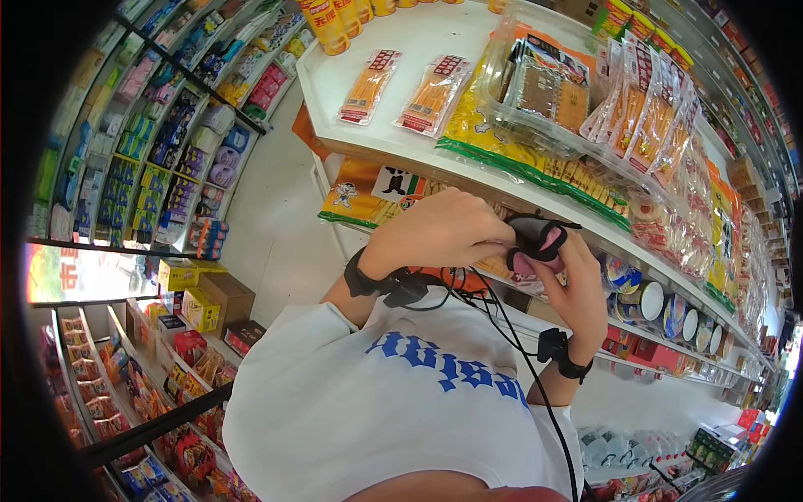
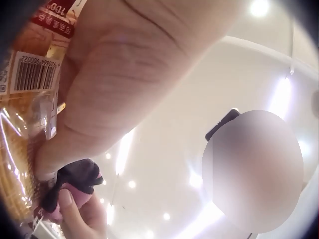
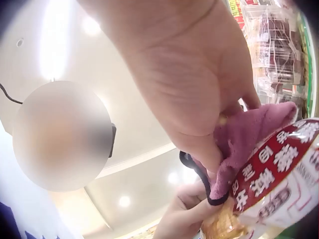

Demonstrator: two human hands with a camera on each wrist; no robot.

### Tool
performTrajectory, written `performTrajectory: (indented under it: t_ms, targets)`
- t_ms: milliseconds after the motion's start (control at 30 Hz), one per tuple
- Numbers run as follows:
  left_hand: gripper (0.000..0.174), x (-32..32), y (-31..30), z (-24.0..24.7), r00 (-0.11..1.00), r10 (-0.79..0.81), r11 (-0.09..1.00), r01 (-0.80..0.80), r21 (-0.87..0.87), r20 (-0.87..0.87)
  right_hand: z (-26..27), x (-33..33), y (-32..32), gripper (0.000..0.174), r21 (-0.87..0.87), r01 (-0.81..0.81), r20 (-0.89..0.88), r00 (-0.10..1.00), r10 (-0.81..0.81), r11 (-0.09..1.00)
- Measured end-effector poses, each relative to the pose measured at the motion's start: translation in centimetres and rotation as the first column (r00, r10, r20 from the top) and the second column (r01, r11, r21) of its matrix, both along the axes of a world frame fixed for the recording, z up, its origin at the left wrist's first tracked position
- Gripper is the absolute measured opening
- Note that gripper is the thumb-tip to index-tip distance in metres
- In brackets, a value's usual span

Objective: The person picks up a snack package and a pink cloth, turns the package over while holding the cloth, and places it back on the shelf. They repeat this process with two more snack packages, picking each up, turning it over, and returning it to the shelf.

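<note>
By the white shelf [image 1: 418, 33], where two packets [image 1: 368, 86] lie flat and apart, I have the cloth [image 1: 529, 227] up in front of the edge, its pink side partly exposed but, I judge, not opened out. My left hand [image 1: 443, 230], knuckles up, pinches its border; my right hand [image 1: 579, 289], angled inward, grips the other side.

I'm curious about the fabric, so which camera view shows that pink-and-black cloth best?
The right wrist view: the pink-and-black cloth looks largest there, its soft pink surface and black edging both visible. The head view shows it small, with only patches of pink and black. The left wrist view shows a bunched black part and some pink.
</note>
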State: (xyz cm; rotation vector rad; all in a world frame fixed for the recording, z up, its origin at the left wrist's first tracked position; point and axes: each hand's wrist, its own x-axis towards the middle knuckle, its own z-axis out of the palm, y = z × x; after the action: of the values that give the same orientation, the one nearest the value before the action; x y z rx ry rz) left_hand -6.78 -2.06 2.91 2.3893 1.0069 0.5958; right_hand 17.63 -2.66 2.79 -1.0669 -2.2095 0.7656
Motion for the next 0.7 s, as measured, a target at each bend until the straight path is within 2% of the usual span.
performTrajectory:
  t_ms: [67, 133, 167, 267, 300, 367, 400, 467, 567, 700]
  targets:
    - [0.017, -0.4, -0.1, 0.3, 1.000, -0.010, 0.999, 0.011, -0.053, 0.016, -0.2, 0.4, 0.1, 0.034, -0.053, 0.001, -0.030, 1.000, -0.003, 0.999]
    - [0.017, -1.3, 0.0, 0.0, 0.999, 0.052, 0.996, -0.053, -0.071, -0.015, -0.7, 1.4, -0.1, 0.034, -0.117, 0.038, -0.036, 0.998, -0.043, 0.992]
    - [0.017, -1.9, 0.1, -0.1, 0.996, 0.081, 0.993, -0.084, -0.081, -0.031, -0.9, 2.1, -0.1, 0.033, -0.016, 0.089, 0.033, 0.996, -0.088, 0.996]
    - [0.015, -3.9, 0.5, 0.4, 0.977, 0.209, 0.972, -0.203, -0.118, 0.048, -1.3, 4.1, 0.0, 0.029, -0.091, 0.266, 0.023, 0.964, -0.265, 0.960]
    - [0.015, -4.5, 0.3, 0.6, 0.920, 0.346, 0.924, -0.301, -0.236, 0.182, -1.7, 4.7, 0.0, 0.026, -0.085, 0.322, -0.048, 0.944, -0.327, 0.943]
    - [0.017, -5.3, 0.5, 0.8, 0.722, 0.565, 0.812, -0.400, -0.424, 0.400, -2.1, 5.3, 0.0, 0.025, 0.053, 0.370, -0.120, 0.925, -0.361, 0.928]
    - [0.018, -5.7, 0.8, 0.8, 0.594, 0.628, 0.775, -0.416, -0.477, 0.502, -2.3, 5.6, -0.1, 0.025, 0.121, 0.394, -0.159, 0.914, -0.374, 0.911]
    - [0.022, -7.0, 3.0, -0.4, 0.340, 0.606, 0.779, -0.438, -0.448, 0.719, -2.9, 5.9, -0.5, 0.024, 0.056, 0.415, -0.196, 0.896, -0.398, 0.908]
    - [0.024, -9.4, 6.4, -2.1, 0.308, 0.648, 0.715, -0.561, -0.417, 0.697, -3.4, 5.5, -0.8, 0.024, -0.025, 0.394, -0.250, 0.887, -0.387, 0.919]
    - [0.031, -12.2, 12.4, -5.0, 0.406, 0.650, 0.700, -0.649, -0.298, 0.643, -3.3, 4.9, -0.7, 0.024, -0.029, 0.347, -0.260, 0.903, -0.342, 0.937]
